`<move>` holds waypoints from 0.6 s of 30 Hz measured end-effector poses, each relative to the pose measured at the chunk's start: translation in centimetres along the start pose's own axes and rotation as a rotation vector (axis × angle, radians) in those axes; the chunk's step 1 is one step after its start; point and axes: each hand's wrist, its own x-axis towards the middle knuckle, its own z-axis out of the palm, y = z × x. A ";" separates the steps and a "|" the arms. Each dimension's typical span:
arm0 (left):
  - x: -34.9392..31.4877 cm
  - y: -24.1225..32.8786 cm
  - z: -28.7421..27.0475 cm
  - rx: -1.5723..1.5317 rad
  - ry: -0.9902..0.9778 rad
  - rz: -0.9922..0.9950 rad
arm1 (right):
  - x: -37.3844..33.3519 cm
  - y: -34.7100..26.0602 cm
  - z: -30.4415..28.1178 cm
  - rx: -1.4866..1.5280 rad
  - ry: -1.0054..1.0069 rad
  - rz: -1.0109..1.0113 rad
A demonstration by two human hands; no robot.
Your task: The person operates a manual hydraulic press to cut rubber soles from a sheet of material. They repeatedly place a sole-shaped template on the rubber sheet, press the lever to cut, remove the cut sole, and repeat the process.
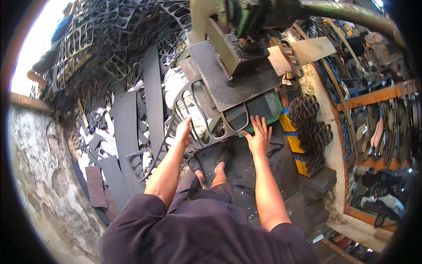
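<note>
A long dark rubber sheet (pixel 215 140), punched through with rows of sole-shaped holes, lies under the square metal plate of a press (pixel 237 72) and trails down to the left. My left hand (pixel 183 132) grips the sheet's strips on the left side, its fingers partly hidden. My right hand (pixel 259 136) is open, with fingers spread and laid at the sheet's right end, beside a green-edged board (pixel 273 110) beneath the press plate. Part of the sheet is hidden under the plate.
Punched-out sheet scraps (pixel 118 26) pile up at far left, above long dark strips (pixel 125 119). To the right stand stacked dark cut pieces (pixel 303 110) by yellow boxes (pixel 290 136), then a wooden rack (pixel 373 101) of soles. A rough wall (pixel 48 167) is at left.
</note>
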 end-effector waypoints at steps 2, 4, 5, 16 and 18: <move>0.1 0.1 -2.0 -0.258 -0.337 0.126 | 2.1 0.3 0.0 0.032 0.028 -0.001; -0.1 2.3 -2.5 -0.317 -0.345 0.197 | 3.8 0.8 0.1 0.038 0.032 0.004; -0.9 4.0 -2.2 -0.293 -0.371 0.249 | 4.8 1.3 0.3 0.045 0.054 0.001; -0.5 13.1 1.5 -0.016 -0.329 0.466 | 14.3 2.3 2.3 0.059 -0.032 0.024; -0.7 13.5 1.9 0.176 -0.038 0.562 | 14.9 2.3 2.4 -0.020 -0.089 0.014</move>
